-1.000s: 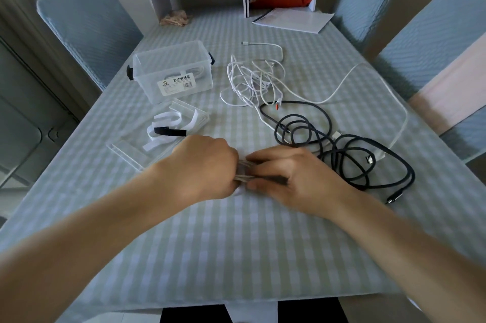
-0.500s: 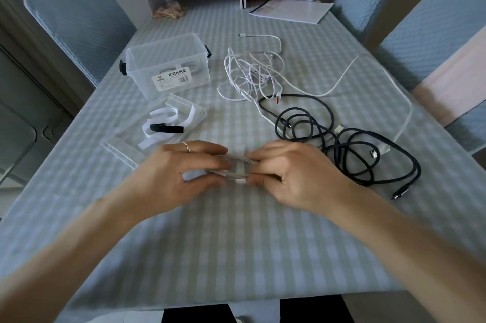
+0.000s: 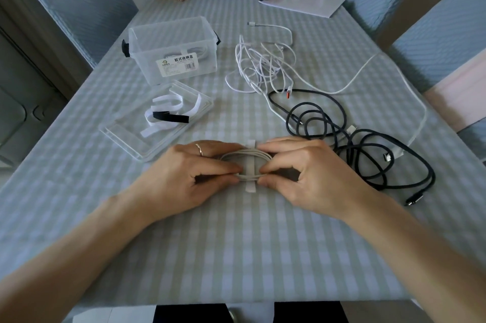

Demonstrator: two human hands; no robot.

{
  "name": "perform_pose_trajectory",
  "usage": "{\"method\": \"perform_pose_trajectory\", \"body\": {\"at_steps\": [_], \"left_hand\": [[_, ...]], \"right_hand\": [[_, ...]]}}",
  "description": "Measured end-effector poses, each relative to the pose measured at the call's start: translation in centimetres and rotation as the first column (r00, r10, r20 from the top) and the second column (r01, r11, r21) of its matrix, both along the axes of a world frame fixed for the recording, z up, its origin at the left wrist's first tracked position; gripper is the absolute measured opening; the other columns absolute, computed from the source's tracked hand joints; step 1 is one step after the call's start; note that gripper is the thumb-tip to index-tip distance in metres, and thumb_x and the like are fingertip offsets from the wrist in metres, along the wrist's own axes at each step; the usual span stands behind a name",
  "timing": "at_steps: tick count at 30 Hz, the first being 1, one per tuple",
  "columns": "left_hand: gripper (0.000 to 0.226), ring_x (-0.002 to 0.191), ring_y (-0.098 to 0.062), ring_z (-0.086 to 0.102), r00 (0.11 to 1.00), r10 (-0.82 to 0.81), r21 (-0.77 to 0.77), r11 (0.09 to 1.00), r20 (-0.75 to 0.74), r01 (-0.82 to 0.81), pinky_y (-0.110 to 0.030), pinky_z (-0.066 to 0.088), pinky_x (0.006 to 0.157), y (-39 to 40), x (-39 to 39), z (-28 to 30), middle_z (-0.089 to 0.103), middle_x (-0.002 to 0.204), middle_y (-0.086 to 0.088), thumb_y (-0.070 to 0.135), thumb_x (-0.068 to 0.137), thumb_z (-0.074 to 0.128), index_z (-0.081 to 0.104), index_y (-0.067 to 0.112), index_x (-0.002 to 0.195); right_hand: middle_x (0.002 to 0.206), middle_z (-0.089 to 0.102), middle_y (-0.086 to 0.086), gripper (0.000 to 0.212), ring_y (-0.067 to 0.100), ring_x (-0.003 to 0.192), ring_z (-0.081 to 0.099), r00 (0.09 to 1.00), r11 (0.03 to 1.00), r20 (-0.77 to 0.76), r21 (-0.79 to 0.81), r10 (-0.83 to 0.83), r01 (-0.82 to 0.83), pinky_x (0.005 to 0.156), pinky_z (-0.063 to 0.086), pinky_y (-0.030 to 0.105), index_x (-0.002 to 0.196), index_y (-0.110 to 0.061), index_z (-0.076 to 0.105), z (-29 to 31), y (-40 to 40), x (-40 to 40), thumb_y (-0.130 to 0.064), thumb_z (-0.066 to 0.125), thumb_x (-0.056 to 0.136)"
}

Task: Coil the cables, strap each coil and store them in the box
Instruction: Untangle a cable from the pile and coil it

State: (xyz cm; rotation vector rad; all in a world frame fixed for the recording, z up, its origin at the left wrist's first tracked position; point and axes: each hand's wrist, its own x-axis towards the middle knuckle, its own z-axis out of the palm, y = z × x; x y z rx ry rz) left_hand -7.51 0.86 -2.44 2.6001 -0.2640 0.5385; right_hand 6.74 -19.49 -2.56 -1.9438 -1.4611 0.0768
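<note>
Head view looks down on a small oval coil of smooth white cable (image 3: 246,162) lying flat on the checked cloth of the bench (image 3: 236,243), with a flat white strap (image 3: 250,165) crossing it at the middle, its ends sticking out above and below the loops. Left hand (image 3: 189,178) pinches the coil's left end between thumb and fingers (image 3: 226,168); a thin ring sits on one finger. Right hand (image 3: 310,175) pinches the right end the same way, fingers curled on the loops.

Just right of the hands sprawls a loose black braided cable (image 3: 368,143), its rings overlapping. Beyond it lies a tangled white cable (image 3: 263,67) with an orange-tipped plug. Farther left stands the clear plastic box (image 3: 173,49), rectangular, with black latches and a printed label; a white coil shows faintly inside. Its clear lid (image 3: 126,133) lies near the left hand, holding limp white straps (image 3: 168,109) and one black strap (image 3: 171,117).
</note>
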Motion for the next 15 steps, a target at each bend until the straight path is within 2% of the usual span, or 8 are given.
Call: {"method": "perform_pose_trajectory", "body": {"at_steps": [5,9,15], "left_hand": [[0.024,0.106,-0.008,0.066,0.998,0.031,0.037,0.999,0.06,-0.034,-0.018,0.049,0.094,-0.08,0.17,-0.26,0.07,0.119,-0.001,0.034,0.09,0.066,0.078,0.019,0.103],[0.025,0.119,-0.01,0.061,0.999,0.007,0.03,1.0,0.043,-0.008,-0.02,0.048,0.098,0.04,0.16,-0.37,0.063,0.131,-0.009,0.037,0.088,0.068,0.079,0.019,0.101],[0.024,0.105,-0.009,0.067,1.0,-0.005,0.048,0.999,0.018,0.004,-0.019,0.051,0.092,0.4,0.55,-0.13,0.069,0.122,0.001,0.038,0.088,0.066,0.078,0.024,0.103]], "right_hand": [[0.11,0.073,-0.01,0.016,0.005,0.108,0.064,1.0,1.0,0.004,-0.006,0.021,-0.021,0.093,0.051,0.031,0.089,-0.02,0.081,0.16,0.14,0.08,-0.031,0.074,0.082],[0.101,0.074,-0.012,0.016,0.007,0.101,0.064,0.999,0.998,0.015,-0.039,0.05,-0.049,0.086,0.053,0.035,0.088,-0.02,0.081,0.2,0.23,0.19,-0.032,0.07,0.085],[0.107,0.074,-0.011,0.01,0.003,0.108,0.063,1.0,0.999,-0.001,-0.041,0.023,-0.023,0.094,0.051,0.03,0.089,-0.022,0.081,0.5,0.14,0.1,-0.027,0.074,0.083]]}}
